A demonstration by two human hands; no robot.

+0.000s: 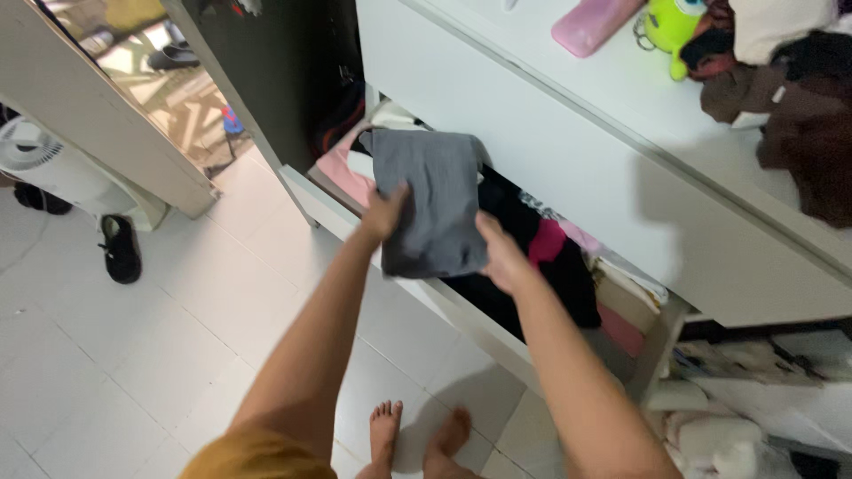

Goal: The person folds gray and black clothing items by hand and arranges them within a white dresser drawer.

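Both hands clamp a folded grey cotton garment (433, 202), left hand (384, 213) and right hand (502, 257) on opposite edges. Its long axis runs away from them, over the open white drawer (461, 310) of probably folded clothes.

Folded cloth (430, 200) sits over the open drawer (461, 310), left hand (386, 213) on its left edge, right hand (501, 257) on its right. Drawer's packed with clothes (550, 266). Toy (670, 27) and more clothes on the dresser top (621, 84) above, shoe (120, 250) on the floor far left.
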